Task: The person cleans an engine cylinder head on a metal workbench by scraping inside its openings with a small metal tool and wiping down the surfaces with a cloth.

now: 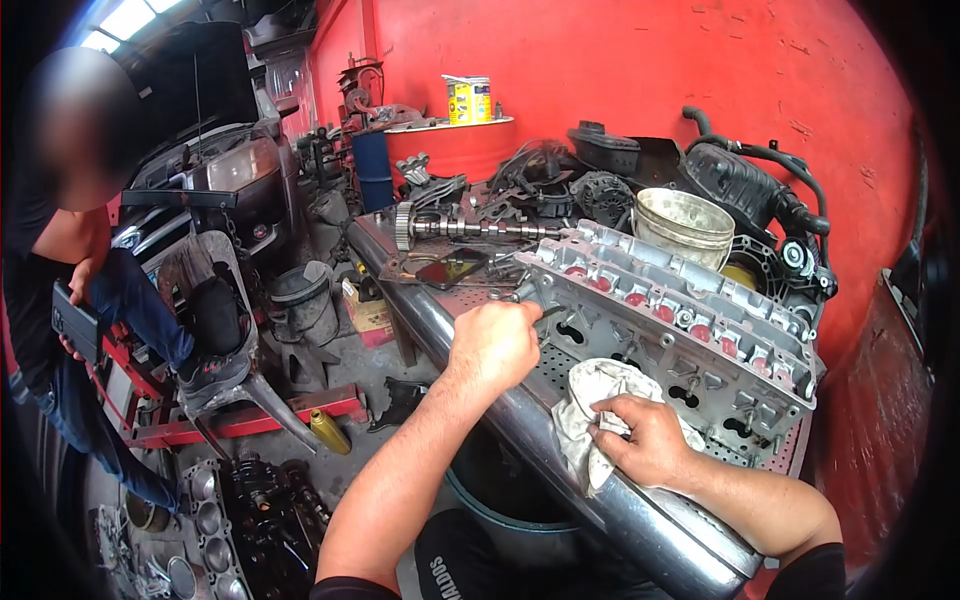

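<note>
A metal cylinder head [650, 330] with red round parts along its top lies on the perforated bench. My left hand [497, 343] is closed in a fist at its left end. A short dark piece shows at the fingers, too small to name. My right hand [648, 440] grips a stained white rag [590, 415] at the bench's rounded metal edge, in front of the cylinder head. The rag hides part of the head's lower side.
Behind the head are a camshaft [480, 228], a dirty white bucket [683, 225] and an alternator [602, 195]. At left stands a person [75, 250] holding a dark flat object, near a plastic chair [215, 330]. An engine block [210, 520] sits on the floor.
</note>
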`<state>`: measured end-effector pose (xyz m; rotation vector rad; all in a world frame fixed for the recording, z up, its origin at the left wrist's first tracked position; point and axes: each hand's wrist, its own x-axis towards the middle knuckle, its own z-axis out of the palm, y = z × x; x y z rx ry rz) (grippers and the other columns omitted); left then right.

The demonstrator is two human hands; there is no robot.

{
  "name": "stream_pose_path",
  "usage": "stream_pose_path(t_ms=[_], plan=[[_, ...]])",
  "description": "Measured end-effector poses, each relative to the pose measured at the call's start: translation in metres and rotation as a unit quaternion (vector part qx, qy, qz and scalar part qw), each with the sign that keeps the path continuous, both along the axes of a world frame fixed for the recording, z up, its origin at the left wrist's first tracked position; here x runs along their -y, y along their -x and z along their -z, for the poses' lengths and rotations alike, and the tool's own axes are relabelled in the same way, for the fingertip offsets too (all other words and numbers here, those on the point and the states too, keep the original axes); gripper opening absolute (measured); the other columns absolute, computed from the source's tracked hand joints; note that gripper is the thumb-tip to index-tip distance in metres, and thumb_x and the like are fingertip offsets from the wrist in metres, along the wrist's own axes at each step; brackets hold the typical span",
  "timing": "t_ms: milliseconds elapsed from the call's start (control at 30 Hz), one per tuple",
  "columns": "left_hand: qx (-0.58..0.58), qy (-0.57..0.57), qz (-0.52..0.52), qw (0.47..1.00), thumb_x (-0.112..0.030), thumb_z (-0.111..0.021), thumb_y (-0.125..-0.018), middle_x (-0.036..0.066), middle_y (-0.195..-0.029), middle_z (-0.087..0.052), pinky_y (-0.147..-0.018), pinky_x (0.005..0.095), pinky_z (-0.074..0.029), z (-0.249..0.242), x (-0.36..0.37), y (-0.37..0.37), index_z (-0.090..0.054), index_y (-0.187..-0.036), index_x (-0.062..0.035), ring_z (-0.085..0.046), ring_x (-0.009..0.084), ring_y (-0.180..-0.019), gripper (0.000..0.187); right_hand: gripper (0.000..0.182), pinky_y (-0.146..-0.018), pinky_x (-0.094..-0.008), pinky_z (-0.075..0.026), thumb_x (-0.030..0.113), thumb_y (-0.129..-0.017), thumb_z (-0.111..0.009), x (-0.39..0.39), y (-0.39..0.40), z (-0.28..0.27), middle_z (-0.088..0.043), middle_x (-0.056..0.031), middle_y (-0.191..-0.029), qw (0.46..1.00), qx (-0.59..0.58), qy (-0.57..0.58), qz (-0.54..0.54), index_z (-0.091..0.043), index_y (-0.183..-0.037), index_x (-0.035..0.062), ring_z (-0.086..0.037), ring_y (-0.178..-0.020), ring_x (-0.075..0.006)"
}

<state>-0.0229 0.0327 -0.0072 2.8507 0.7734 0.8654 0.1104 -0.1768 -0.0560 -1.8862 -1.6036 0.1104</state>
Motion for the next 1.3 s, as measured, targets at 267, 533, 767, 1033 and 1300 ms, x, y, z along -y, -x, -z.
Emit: stream_pose_path(t_ms=[267, 533, 767, 1033, 1300], plan=[[-0.020, -0.054, -0.003, 0.998, -0.013, -0.062, -0.085, 0.016, -0.090, -0.075, -0.081, 0.0476, -0.059, -0.006, -0.003, -0.001, -0.075, -0.101, -0.0093, -0.073, 0.0349, -0.089, 0.021, 0.033, -0.087, -0.0452, -0.056, 0.029, -0.088, -0.070, 0.001, 0.001, -0.002, -0.073, -0.0175, -0.107, 1.000, -0.005, 0.016, 0.008, -0.073, -0.113, 0.0073, -0.071, -0.098, -0.0376], [-0.050, -0.047, -0.016, 0.998, -0.015, -0.063, -0.084, 0.018, -0.086, -0.073, -0.082, 0.0496, -0.059, -0.024, -0.011, -0.002, -0.075, -0.099, -0.0110, -0.073, 0.0367, -0.088, 0.020, 0.033, -0.088, -0.0453, -0.056, 0.030, -0.089, -0.068, 0.001, -0.001, 0.001, -0.073, -0.0167, -0.109, 1.000, 0.013, 0.004, 0.002, -0.073, -0.113, 0.0083, -0.070, -0.100, -0.0372], [-0.042, -0.049, -0.011, 0.998, -0.014, -0.063, -0.086, 0.017, -0.095, -0.075, -0.086, 0.0478, -0.058, -0.018, -0.019, 0.003, -0.077, -0.105, -0.0125, -0.073, 0.0354, -0.092, 0.025, 0.035, -0.090, -0.0463, -0.055, 0.030, -0.089, -0.065, 0.001, -0.003, 0.001, -0.072, -0.0171, -0.111, 1.000, 0.014, 0.011, -0.007, -0.071, -0.116, 0.0080, -0.070, -0.102, -0.0377], [-0.032, -0.028, -0.018, 0.999, -0.014, -0.062, -0.087, 0.018, -0.092, -0.075, -0.084, 0.0495, -0.058, -0.009, -0.001, 0.003, -0.076, -0.107, -0.0110, -0.073, 0.0369, -0.091, 0.025, 0.036, -0.092, -0.0469, -0.055, 0.030, -0.090, -0.065, 0.000, -0.003, 0.001, -0.072, -0.0173, -0.112, 1.000, 0.007, 0.015, -0.013, -0.071, -0.116, 0.0073, -0.069, -0.103, -0.0377], [-0.051, -0.018, -0.039, 0.998, -0.014, -0.063, -0.085, 0.020, -0.090, -0.074, -0.085, 0.0499, -0.057, -0.016, 0.005, -0.004, -0.076, -0.104, -0.0101, -0.072, 0.0381, -0.092, 0.024, 0.036, -0.093, -0.0469, -0.055, 0.030, -0.090, -0.065, 0.000, -0.004, 0.001, -0.072, -0.0179, -0.113, 1.000, 0.012, 0.008, -0.017, -0.071, -0.117, 0.0063, -0.069, -0.104, -0.0383]])
